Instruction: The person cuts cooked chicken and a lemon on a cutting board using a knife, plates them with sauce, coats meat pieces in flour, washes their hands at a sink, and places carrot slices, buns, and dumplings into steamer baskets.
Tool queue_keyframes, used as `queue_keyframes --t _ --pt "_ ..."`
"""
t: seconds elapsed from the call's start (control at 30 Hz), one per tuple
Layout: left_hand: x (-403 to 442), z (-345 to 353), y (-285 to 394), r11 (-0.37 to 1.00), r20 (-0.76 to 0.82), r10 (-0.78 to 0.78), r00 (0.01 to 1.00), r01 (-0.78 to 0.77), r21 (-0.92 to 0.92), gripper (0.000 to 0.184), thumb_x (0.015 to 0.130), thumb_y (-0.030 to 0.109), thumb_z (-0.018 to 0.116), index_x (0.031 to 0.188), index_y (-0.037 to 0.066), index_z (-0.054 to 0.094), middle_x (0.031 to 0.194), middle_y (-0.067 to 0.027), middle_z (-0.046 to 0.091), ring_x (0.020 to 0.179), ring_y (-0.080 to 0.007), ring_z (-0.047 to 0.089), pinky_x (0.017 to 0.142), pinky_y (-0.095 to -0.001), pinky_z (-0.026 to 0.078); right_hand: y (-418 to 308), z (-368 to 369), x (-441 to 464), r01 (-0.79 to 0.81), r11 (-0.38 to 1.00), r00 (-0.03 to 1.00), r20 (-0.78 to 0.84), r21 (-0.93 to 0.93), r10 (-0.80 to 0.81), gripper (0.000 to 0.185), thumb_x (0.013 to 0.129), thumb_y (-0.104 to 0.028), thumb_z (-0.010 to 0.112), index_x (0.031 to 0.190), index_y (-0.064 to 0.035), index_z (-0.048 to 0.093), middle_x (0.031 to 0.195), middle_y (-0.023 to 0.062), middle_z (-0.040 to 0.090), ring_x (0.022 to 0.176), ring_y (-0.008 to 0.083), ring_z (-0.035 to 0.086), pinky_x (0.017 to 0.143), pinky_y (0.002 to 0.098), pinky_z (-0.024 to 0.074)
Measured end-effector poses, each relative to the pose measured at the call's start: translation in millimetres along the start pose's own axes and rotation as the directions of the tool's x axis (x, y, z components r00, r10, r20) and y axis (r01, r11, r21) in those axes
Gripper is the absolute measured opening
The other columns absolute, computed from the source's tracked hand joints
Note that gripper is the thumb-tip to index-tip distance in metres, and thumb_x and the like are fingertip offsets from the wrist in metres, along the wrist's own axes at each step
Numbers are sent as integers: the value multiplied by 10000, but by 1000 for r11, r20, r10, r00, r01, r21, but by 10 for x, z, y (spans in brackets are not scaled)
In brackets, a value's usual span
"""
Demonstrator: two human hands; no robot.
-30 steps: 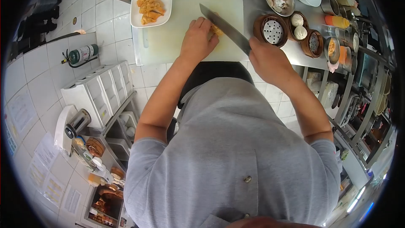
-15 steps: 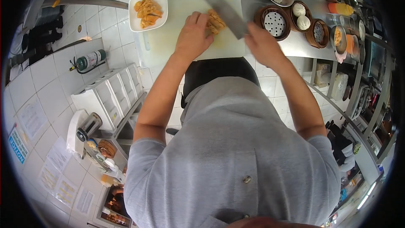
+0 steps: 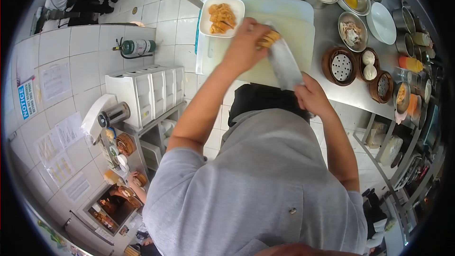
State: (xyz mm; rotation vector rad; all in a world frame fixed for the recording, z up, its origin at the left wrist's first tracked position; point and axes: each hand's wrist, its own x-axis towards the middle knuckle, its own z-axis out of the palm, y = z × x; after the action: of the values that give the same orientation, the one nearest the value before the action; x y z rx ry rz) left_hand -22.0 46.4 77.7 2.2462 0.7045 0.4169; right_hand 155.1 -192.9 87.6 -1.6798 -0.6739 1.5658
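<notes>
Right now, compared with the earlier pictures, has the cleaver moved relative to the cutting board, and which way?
Yes. Judged against the cutting board, the cleaver has shifted toward the person's body.

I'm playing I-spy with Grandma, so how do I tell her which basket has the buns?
Find the metal table, then look just right of the cutting board. Three round brown baskets sit close together there, and yours is the middle one. It holds two white buns, while its neighbours show discs full of holes.
</notes>
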Motion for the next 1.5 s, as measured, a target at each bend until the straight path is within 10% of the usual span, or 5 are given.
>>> queue_keyframes --t 0.67,0.87,1.23,1.3,1.5 --pt "1582 -516 -701 951 -372 144 917 -24 308 429 874 330 889 1160 32 775 1010 -186 762 957 -365 743 831 -461 592 318 -283 -811 -87 782 947 -295 -617 -128 298 1044 -148 629 1243 71 594 836 332 703 860 554 709 771 621 542" --pt "2980 99 -1498 866 -28 -158 987 152 476 669 792 359 887 1365 66 702 1195 -222 793 1138 -395 756 999 -449 603 277 -51 -711 76 731 971 -115 -679 -208 166 1033 -132 645 1113 2 587 863 310 699 885 541 688 742 606 516" --pt "269 668 -63 555 375 -172 911 404 -727 476 935 98 874 1376 22 711 1152 -134 753 943 -231 741 862 -360 613 420 -352 -485 -57 889 932 -344 -454 -116 296 1051 -185 615 1224 53 587 955 340 718 959 568 691 837 606 545" --pt "-48 774 77 999 -42 -9 999 10 32 445 947 180 877 1345 20 759 1151 -165 725 944 -308 732 861 -384 608 384 -374 -461 -56 873 939 -324 -484 -119 264 1056 -180 604 1189 46 573 936 332 717 946 558 698 833 621 540" --pt "-113 666 93 994 -119 -109 987 105 -41 313 976 213 824 1213 11 795 1093 -176 715 1022 -389 709 922 -460 583 147 -402 -392 -39 593 949 -215 -804 -229 207 1066 -195 600 1142 -7 556 867 301 724 876 540 713 810 656 539"
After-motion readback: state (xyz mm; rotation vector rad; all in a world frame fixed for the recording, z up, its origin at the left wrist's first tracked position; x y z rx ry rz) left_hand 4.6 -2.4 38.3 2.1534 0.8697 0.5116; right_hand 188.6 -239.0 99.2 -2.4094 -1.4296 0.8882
